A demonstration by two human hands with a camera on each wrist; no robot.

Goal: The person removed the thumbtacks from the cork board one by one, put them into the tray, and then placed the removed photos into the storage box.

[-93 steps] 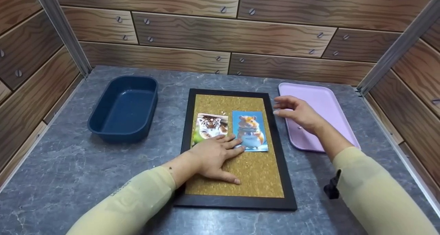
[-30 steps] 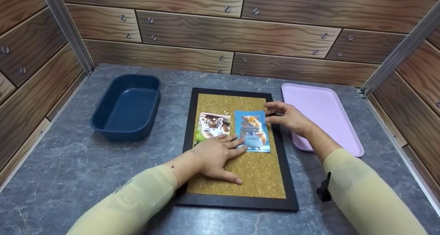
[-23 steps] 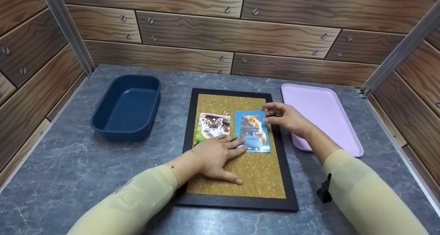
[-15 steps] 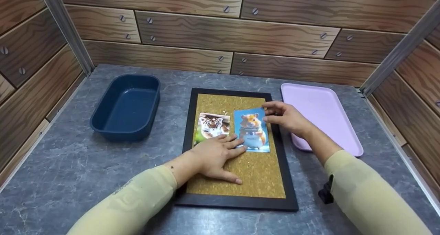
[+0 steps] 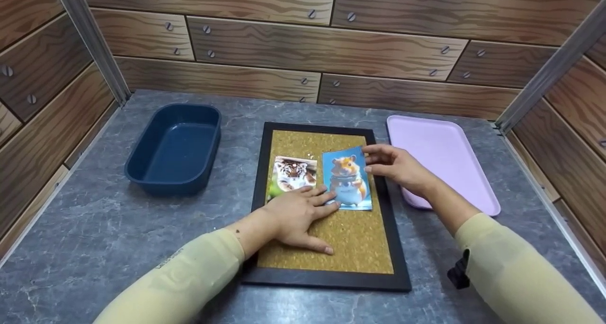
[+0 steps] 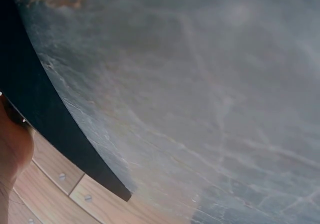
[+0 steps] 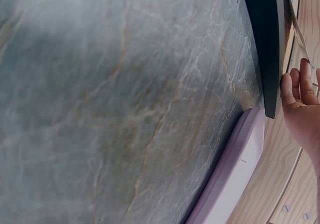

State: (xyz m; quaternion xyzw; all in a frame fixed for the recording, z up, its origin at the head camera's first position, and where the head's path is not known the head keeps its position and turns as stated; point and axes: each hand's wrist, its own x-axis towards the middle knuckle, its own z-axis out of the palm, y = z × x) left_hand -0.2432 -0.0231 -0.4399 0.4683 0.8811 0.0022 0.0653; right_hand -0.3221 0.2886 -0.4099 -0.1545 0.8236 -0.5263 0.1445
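Nearest are two pale yellow sleeves, the left sleeve (image 5: 189, 272) and the right sleeve (image 5: 516, 267), the latter with a small black fitting (image 5: 458, 273) at its inner side, above the grey marbled tabletop (image 5: 85, 248). Between the forearms lies a cork board (image 5: 360, 248) in a black frame (image 5: 326, 279), its near edge toward the person. The left hand (image 5: 300, 217) rests flat on the cork, back upward, fingers straight and spread, thumb pointing out to the right; it grips nothing. It covers the bottom of the tiger picture (image 5: 292, 172), and its fingertips press the lower left corner of the hamster picture (image 5: 345, 182). The two pictures lie side by side on the board, a narrow strip of cork between them, the hamster one to the right. At that picture's upper right corner the right hand (image 5: 395, 165), thumb and fingers bent close together, pinches the edge; the corner is raised off the cork, and the right wrist view shows the edge bending up at the fingers. A few pale specks (image 5: 310, 155) dot the cork just beyond the tiger. Farther out, a dark blue bin (image 5: 175, 186) stands to the left and a lilac tray (image 5: 450, 158) lies to the right, partly behind the right hand. At the back rises a wood-plank patterned wall (image 5: 265, 40).
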